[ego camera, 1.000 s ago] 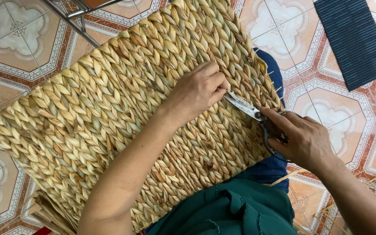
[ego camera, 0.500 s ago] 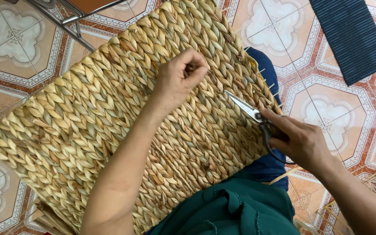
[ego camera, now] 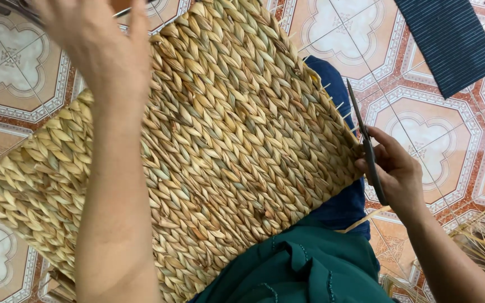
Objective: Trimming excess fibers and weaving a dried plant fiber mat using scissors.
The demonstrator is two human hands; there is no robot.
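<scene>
The woven mat was straw-gold with duller greenish and brown strands, plaited in a repeating herringbone of leaf-shaped loops. The floor tiles carried terracotta and cream ornament (white flower-like medallions framed by grey-patterned borders). A cloth on them was dark navy with fine pale stripes. The garment was plain teal green over deep blue.

The woven mat fills the middle and covers the lap, leaving no bare path across it. The left hand and its forearm bar the mat's left half. Along the right edge, short stalk ends stick out beside the scissors in the right hand. Open tiled floor lies right of them, up to the dark cloth; loose straw crowds the lower right corner.
</scene>
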